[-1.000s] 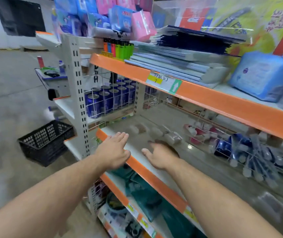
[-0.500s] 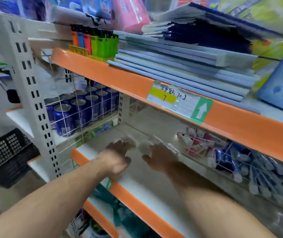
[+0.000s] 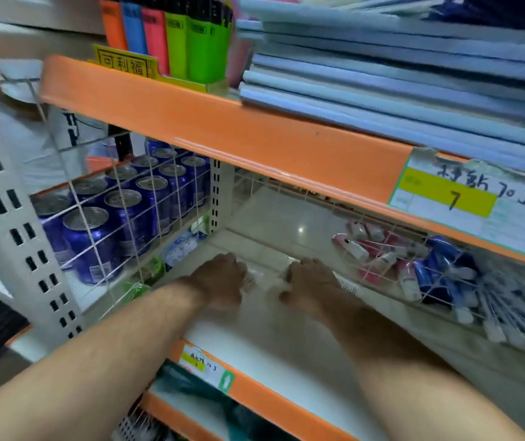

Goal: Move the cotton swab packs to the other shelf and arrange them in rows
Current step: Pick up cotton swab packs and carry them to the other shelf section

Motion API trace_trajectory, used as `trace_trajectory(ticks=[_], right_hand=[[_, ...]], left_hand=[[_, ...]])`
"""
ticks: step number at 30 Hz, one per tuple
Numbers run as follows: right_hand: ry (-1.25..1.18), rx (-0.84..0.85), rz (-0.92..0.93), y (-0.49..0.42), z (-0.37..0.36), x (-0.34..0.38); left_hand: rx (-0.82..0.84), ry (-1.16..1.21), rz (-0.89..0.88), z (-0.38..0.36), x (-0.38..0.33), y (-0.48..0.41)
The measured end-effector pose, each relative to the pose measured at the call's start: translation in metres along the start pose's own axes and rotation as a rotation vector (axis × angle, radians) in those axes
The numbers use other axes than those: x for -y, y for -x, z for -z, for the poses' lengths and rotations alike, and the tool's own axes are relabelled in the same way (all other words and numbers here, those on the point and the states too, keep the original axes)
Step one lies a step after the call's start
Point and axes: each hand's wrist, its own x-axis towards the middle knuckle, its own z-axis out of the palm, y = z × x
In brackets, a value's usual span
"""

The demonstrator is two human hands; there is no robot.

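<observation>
Left hand [image 3: 219,278], right hand [image 3: 310,286] clasp cotton swab packs [image 3: 266,281] behind shelf lip [image 3: 273,401].

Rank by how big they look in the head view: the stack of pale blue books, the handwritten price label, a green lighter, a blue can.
1. stack of pale blue books
2. price label
3. green lighter and blue can: look alike, unranked.

Bright, even light; a glare spot on the shelf [image 3: 300,230] back; motion blur and wide-angle bending toward edges.
</observation>
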Motion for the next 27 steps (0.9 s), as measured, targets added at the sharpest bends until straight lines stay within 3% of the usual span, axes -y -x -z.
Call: trace_trajectory(ticks=[10, 13, 18, 21, 27], right_hand=[[-0.163, 0.043, -0.087, 0.005, -0.003, -0.001], [-0.273, -0.031, -0.07, 0.013, 0.002, -0.003], [-0.693, -0.134, -0.147, 0.021, 0.018, 0.006], [-1.037, -0.059, -0.252, 0.029, 0.028, 0.009], [-1.236, -0.033, -0.296, 0.044, 0.04, 0.009]], left_hand=[[-0.01, -0.036, -0.049, -0.004, 0.001, -0.016], [0.031, -0.001, -0.061, 0.003, -0.002, -0.013], [-0.089, 0.414, -0.012, 0.005, -0.003, -0.008], [-0.233, 0.72, 0.084, 0.006, -0.003, -0.001], [-0.182, 0.864, 0.096, 0.015, -0.003, 0.008]])
